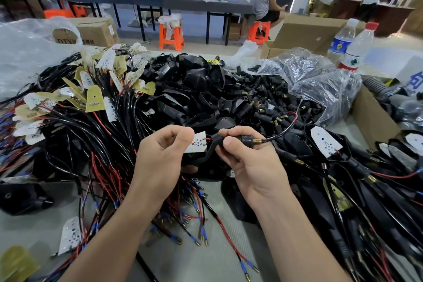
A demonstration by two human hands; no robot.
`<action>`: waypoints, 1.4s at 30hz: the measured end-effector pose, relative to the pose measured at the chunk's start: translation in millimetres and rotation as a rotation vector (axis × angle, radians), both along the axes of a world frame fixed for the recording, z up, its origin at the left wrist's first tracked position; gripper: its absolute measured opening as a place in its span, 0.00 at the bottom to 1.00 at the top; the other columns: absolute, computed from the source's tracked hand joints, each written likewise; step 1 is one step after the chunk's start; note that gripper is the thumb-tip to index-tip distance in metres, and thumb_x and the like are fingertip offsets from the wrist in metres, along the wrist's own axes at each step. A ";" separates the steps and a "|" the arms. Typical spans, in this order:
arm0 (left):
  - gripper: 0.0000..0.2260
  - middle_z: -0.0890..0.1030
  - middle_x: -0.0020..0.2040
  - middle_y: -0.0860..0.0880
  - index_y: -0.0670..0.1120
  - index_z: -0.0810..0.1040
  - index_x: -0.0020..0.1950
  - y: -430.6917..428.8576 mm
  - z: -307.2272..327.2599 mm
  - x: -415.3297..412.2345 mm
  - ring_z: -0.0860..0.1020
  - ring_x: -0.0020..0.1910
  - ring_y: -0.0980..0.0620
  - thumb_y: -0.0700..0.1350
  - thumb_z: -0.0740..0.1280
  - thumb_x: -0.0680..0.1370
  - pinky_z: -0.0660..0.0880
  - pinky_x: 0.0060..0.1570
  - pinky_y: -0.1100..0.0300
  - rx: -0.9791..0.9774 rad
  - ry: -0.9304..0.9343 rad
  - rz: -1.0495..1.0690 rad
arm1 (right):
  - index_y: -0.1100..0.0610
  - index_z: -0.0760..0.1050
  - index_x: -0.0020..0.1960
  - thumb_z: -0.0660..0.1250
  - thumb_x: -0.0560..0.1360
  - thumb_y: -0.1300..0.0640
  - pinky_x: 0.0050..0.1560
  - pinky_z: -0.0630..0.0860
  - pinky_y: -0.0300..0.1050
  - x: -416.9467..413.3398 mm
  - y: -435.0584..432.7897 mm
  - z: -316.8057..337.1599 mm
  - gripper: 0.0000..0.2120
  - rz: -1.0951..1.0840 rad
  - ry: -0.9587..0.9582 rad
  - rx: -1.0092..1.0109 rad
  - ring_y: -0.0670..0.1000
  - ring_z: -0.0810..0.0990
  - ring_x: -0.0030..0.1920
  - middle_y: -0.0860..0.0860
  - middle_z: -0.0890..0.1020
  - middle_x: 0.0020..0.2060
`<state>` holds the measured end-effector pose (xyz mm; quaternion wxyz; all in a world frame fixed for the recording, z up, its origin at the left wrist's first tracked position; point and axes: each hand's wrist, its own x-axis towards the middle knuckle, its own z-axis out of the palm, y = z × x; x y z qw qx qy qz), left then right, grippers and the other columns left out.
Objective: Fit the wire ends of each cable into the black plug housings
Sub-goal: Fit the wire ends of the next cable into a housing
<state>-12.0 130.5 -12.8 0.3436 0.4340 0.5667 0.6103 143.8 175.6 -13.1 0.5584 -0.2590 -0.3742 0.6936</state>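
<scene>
L hand point(160, 155) pinches small white LED board point(198, 142) betw thumb & fingers; R hand point(247, 162) grips black plug housing point(246, 139) just beside it, cable point(283, 131) exiting its brass end rightward. Both held over worktop point(34, 231) centre, near heap of black shells point(194, 89)

Black plug housing point(246, 141); white dotted board point(198, 142); red, black wires point(128, 103); blue sleeves point(242, 267), tips point(179, 240) possibly brass

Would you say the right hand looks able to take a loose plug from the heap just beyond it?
Probably not yet: the right hand grips a black plug housing threaded on a cable. The heap itself lies uncovered beyond it.
</scene>
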 end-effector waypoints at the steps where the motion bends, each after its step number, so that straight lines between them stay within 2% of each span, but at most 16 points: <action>1: 0.12 0.85 0.41 0.44 0.50 0.86 0.45 -1.3 1.8 1.3 0.84 0.37 0.46 0.50 0.66 0.84 0.82 0.33 0.54 -0.006 -0.058 -0.033 | 0.54 0.85 0.36 0.74 0.62 0.66 0.44 0.83 0.43 -0.1 -0.7 0.4 0.09 -0.005 0.001 0.013 0.51 0.87 0.43 0.54 0.87 0.43; 4: 0.15 0.86 0.41 0.44 0.50 0.88 0.48 -3.5 7.5 4.3 0.83 0.33 0.49 0.50 0.63 0.85 0.78 0.28 0.60 -0.114 -0.275 -0.139 | 0.55 0.85 0.38 0.74 0.64 0.69 0.44 0.82 0.42 -0.1 -2.0 1.2 0.09 -0.011 -0.020 0.045 0.52 0.87 0.43 0.55 0.87 0.43; 6: 0.15 0.86 0.43 0.44 0.49 0.89 0.49 -1.4 6.9 2.7 0.83 0.35 0.49 0.48 0.63 0.85 0.79 0.30 0.60 -0.168 -0.410 -0.172 | 0.57 0.84 0.41 0.73 0.68 0.73 0.42 0.82 0.41 2.6 -2.2 1.4 0.11 -0.021 -0.096 0.042 0.52 0.86 0.41 0.56 0.86 0.41; 8: 0.14 0.87 0.46 0.45 0.49 0.89 0.49 0.4 5.4 0.5 0.85 0.39 0.50 0.46 0.64 0.84 0.81 0.34 0.60 -0.164 -0.430 -0.164 | 0.58 0.84 0.45 0.73 0.71 0.73 0.39 0.80 0.39 5.9 -1.9 2.4 0.11 -0.024 -0.194 0.038 0.51 0.84 0.37 0.55 0.85 0.37; 12: 0.11 0.88 0.47 0.49 0.50 0.89 0.49 -0.9 4.7 1.3 0.86 0.41 0.54 0.45 0.67 0.83 0.81 0.35 0.61 -0.092 -0.360 -0.108 | 0.56 0.84 0.48 0.76 0.67 0.68 0.36 0.77 0.37 11.1 -0.6 5.0 0.13 -0.016 -0.249 0.042 0.48 0.82 0.35 0.54 0.86 0.41; 17: 0.06 0.88 0.46 0.48 0.49 0.90 0.46 0.7 5.1 -1.4 0.85 0.40 0.53 0.47 0.72 0.76 0.80 0.33 0.62 0.016 -0.314 0.007 | 0.61 0.81 0.52 0.72 0.67 0.66 0.36 0.81 0.39 19.4 4.7 9.6 0.14 0.024 0.059 -0.182 0.53 0.84 0.35 0.58 0.86 0.42; 19: 0.08 0.88 0.46 0.48 0.49 0.90 0.45 1.0 6.0 -2.8 0.85 0.39 0.52 0.50 0.73 0.72 0.80 0.33 0.62 0.019 -0.332 -0.005 | 0.60 0.81 0.48 0.70 0.71 0.68 0.37 0.82 0.40 21.1 5.4 10.0 0.08 0.019 0.018 -0.151 0.54 0.85 0.36 0.58 0.86 0.42; 21: 0.06 0.88 0.44 0.48 0.50 0.90 0.44 0.9 5.4 -2.2 0.84 0.37 0.53 0.49 0.73 0.74 0.79 0.32 0.63 0.009 -0.306 -0.017 | 0.60 0.81 0.47 0.68 0.75 0.69 0.38 0.82 0.40 18.1 2.7 8.8 0.06 0.017 -0.040 -0.100 0.53 0.85 0.36 0.58 0.86 0.42; 25: 0.08 0.86 0.38 0.47 0.53 0.89 0.44 -1.4 0.8 -2.0 0.81 0.31 0.53 0.45 0.72 0.80 0.76 0.28 0.63 0.117 -0.084 0.082 | 0.60 0.81 0.47 0.70 0.77 0.66 0.35 0.80 0.38 8.8 -2.1 8.1 0.03 -0.025 -0.128 -0.057 0.51 0.84 0.34 0.56 0.85 0.37; 28: 0.06 0.84 0.35 0.48 0.54 0.89 0.45 -3.7 -0.3 -0.7 0.79 0.28 0.55 0.48 0.72 0.79 0.75 0.26 0.63 0.194 -0.030 0.090 | 0.58 0.81 0.40 0.72 0.78 0.58 0.26 0.73 0.37 4.3 -3.5 8.6 0.08 -0.076 -0.238 -0.057 0.48 0.78 0.27 0.57 0.83 0.33; 30: 0.07 0.81 0.33 0.43 0.55 0.88 0.45 -3.4 -1.3 -0.5 0.77 0.26 0.54 0.49 0.71 0.79 0.73 0.25 0.63 0.207 0.003 0.092 | 0.52 0.79 0.34 0.73 0.77 0.56 0.23 0.65 0.36 3.0 -5.2 9.3 0.13 -0.115 -0.297 -0.039 0.47 0.71 0.23 0.55 0.81 0.29; 32: 0.07 0.77 0.34 0.35 0.55 0.88 0.45 -2.9 -2.0 -1.5 0.73 0.25 0.48 0.51 0.70 0.79 0.71 0.24 0.61 0.212 0.047 0.106 | 0.50 0.78 0.30 0.73 0.77 0.56 0.23 0.63 0.36 1.9 -7.0 9.0 0.17 -0.136 -0.310 -0.013 0.47 0.68 0.21 0.54 0.79 0.27; 35: 0.08 0.75 0.36 0.32 0.56 0.87 0.46 -3.8 -2.1 -1.1 0.72 0.30 0.32 0.57 0.70 0.76 0.73 0.26 0.45 0.210 0.118 0.147 | 0.49 0.79 0.28 0.74 0.76 0.57 0.23 0.62 0.36 2.6 -8.2 10.9 0.18 -0.130 -0.327 0.014 0.47 0.67 0.21 0.54 0.77 0.26; 37: 0.06 0.73 0.32 0.38 0.58 0.87 0.46 -7.5 -3.0 -1.7 0.71 0.28 0.38 0.54 0.70 0.78 0.73 0.25 0.50 0.260 0.175 0.170 | 0.50 0.78 0.28 0.75 0.76 0.57 0.23 0.63 0.36 5.9 -6.8 11.9 0.18 -0.107 -0.360 0.020 0.47 0.66 0.21 0.55 0.77 0.25; 39: 0.07 0.74 0.30 0.45 0.59 0.87 0.47 -11.8 -2.6 -1.2 0.67 0.25 0.56 0.49 0.71 0.79 0.66 0.24 0.64 0.359 0.273 0.184 | 0.51 0.76 0.29 0.75 0.76 0.58 0.22 0.63 0.36 10.3 -4.5 12.0 0.18 -0.084 -0.382 0.018 0.47 0.66 0.20 0.55 0.76 0.24; 42: 0.09 0.74 0.27 0.50 0.59 0.87 0.46 -14.7 -2.3 1.0 0.66 0.24 0.59 0.44 0.71 0.79 0.62 0.25 0.70 0.419 0.240 0.173 | 0.51 0.74 0.27 0.76 0.75 0.57 0.21 0.62 0.35 13.5 -3.3 10.7 0.20 -0.063 -0.399 0.027 0.46 0.65 0.19 0.54 0.74 0.22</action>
